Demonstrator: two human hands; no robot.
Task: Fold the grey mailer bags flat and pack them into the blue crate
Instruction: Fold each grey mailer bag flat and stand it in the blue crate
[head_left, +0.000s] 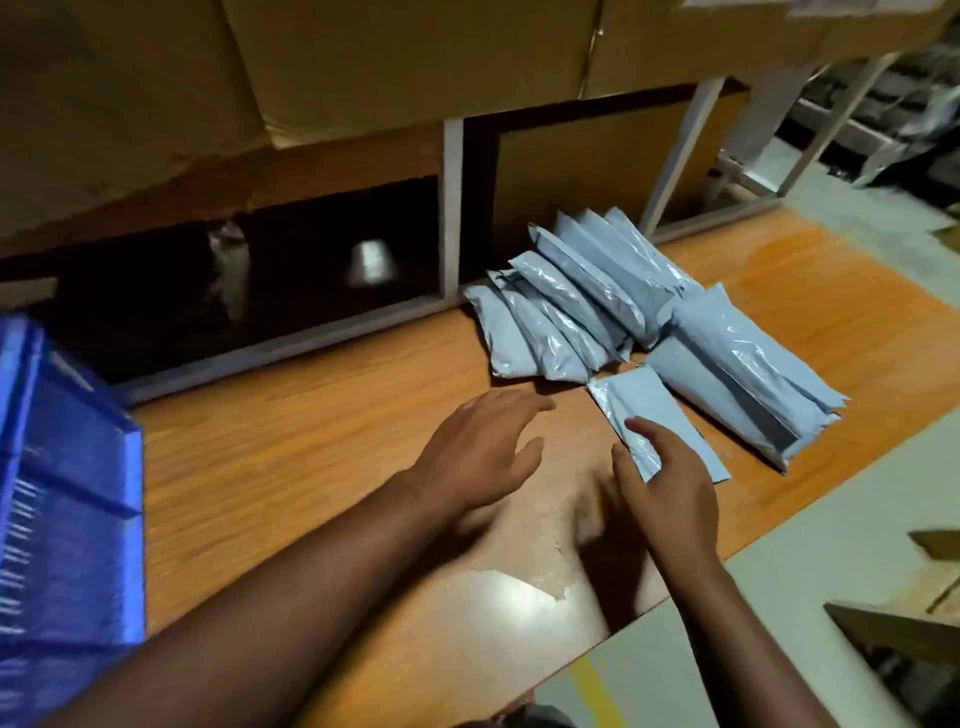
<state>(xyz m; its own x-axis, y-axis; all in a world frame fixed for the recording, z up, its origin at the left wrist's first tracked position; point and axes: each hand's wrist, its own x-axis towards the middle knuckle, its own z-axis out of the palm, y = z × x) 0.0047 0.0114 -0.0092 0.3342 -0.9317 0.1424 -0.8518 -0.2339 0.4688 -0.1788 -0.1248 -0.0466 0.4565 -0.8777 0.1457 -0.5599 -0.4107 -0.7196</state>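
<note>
Several filled grey mailer bags (571, 312) lie overlapping at the back of the wooden table (311, 441), with more of them stacked (743, 364) to their right. One single grey mailer bag (644, 405) lies flat in front of the pile. My right hand (670, 488) pinches its near corner between thumb and fingers. My left hand (483, 452) hovers open just left of that bag, fingers spread, holding nothing. The blue crate (67, 493) stands at the table's left edge, its ribbed wall facing me; its inside is out of view.
Large cardboard boxes (415, 57) sit on a shelf above the table. A white metal frame (452, 208) runs along the table's back with dark openings behind it. The tabletop's veneer is chipped (540, 571) near the front edge. Pale floor and a cardboard piece (893, 639) lie at right.
</note>
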